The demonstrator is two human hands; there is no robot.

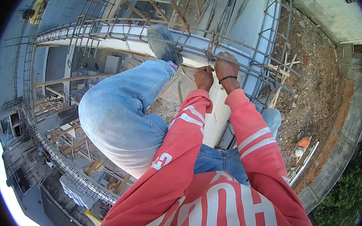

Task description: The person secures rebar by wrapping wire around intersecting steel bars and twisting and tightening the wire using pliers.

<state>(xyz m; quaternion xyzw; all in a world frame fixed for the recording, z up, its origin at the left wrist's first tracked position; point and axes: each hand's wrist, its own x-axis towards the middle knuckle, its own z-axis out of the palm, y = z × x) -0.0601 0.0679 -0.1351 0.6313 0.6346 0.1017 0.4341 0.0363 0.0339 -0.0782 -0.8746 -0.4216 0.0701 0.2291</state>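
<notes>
My left hand [204, 77] is closed just below the rebar cage [213, 42], and a thin piece like wire or a tool tip sticks up from it. What lies inside its fingers is hidden. Right beside it, my right hand [226, 69] is closed against the lower long bars, a dark band round the wrist. Whether it grips a bar or a wire tie cannot be made out. Stirrups and long bars cross directly above both hands. To the left, my grey shoe [159, 40] rests on the pale beam edge among the bars.
A drop opens below the beam on the left, with wooden props [74, 80] and rubble. Bare earth lies to the right, bounded by a curved block wall [344, 151]. An orange and white object [302, 145] lies there. More rebar cages [76, 181] run along the lower left.
</notes>
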